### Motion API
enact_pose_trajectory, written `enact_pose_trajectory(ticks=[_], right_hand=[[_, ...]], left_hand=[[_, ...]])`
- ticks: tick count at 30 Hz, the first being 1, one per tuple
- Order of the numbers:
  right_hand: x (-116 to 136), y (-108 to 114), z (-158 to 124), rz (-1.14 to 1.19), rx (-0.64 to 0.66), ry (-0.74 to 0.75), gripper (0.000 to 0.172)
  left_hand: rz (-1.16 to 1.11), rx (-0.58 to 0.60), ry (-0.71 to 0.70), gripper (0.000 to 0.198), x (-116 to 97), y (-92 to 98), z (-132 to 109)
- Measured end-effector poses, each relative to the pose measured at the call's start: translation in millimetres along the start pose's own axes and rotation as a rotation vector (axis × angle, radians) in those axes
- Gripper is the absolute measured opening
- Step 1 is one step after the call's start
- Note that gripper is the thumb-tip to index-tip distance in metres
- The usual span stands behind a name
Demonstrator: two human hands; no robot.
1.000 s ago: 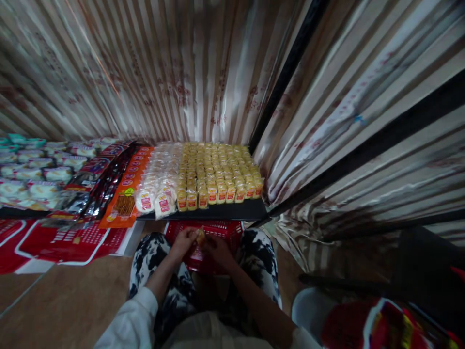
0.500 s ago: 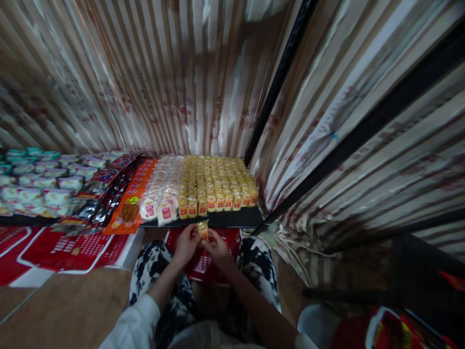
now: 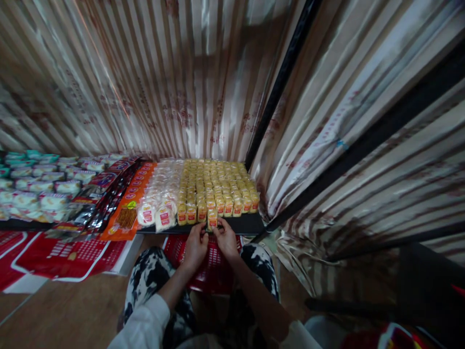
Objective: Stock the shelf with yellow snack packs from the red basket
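Between the fingertips of my left hand (image 3: 196, 247) and my right hand (image 3: 225, 238) is a small yellow snack packet (image 3: 212, 218) with an orange-red label, upright at the shelf's front edge. Both hands are closed on its lower sides. Just behind it stand tight rows of matching yellow packets (image 3: 218, 184). To their left lie clear-wrapped white round snacks (image 3: 165, 216) with red labels. My hands are over the front edge of the black shelf (image 3: 240, 224).
Left along the shelf are an orange snack bag (image 3: 127, 215), dark shiny packets (image 3: 98, 203) and white packs (image 3: 54, 199). A red basket (image 3: 214, 271) sits between my knees. Red printed boxes (image 3: 72, 254) are below the shelf. Black poles (image 3: 323, 179) cross the striped curtain (image 3: 203, 82).
Both hands have moved forward and slightly right with the yellow packet, from above the basket to the front of the rows. The view has shifted slightly.
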State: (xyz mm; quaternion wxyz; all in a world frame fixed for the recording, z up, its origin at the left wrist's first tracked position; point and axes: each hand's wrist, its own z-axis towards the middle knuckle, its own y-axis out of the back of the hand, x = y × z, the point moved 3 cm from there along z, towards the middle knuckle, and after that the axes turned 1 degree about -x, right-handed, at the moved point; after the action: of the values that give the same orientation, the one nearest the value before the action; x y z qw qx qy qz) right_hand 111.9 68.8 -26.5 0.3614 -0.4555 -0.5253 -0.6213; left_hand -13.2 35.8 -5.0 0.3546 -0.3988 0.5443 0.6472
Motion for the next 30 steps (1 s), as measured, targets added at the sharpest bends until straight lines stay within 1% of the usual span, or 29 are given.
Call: enact_pose_trajectory(ticks=[5, 11, 15, 18, 21, 24, 27, 30], right_hand=[[-2, -5, 9, -0.051, -0.033, 0.013, 0.038], [-1, -3, 15, -0.096, -0.074, 0.077, 0.034], [2, -2, 18, -0.127, -0.096, 0.081, 0.030], [2, -4, 18, -0.125, -0.091, 0.069, 0.032], [1, -6, 18, -0.094, -0.126, 0.081, 0.032], [1, -6, 18, -0.090, -0.159, 0.111, 0.025], [3, -5, 18, -0.127, -0.154, 0.141, 0.020], [6, -5, 18, -0.181, -0.145, 0.146, 0.018]], left_hand=[[0.030, 0.033, -0.048, 0.034, 2, -5.9, 6], [0.027, 0.019, -0.114, 0.035, 4, -11.6, 12], [0.022, 0.012, -0.122, 0.036, 7, -14.6, 14], [0.041, 0.020, -0.126, 0.038, 7, -15.4, 15], [0.053, 0.028, -0.146, 0.038, 6, -14.6, 16], [0.053, 0.042, -0.164, 0.039, 4, -13.5, 16], [0.070, 0.055, -0.149, 0.043, 3, -13.9, 16], [0.099, 0.081, -0.122, 0.045, 5, -17.5, 18]])
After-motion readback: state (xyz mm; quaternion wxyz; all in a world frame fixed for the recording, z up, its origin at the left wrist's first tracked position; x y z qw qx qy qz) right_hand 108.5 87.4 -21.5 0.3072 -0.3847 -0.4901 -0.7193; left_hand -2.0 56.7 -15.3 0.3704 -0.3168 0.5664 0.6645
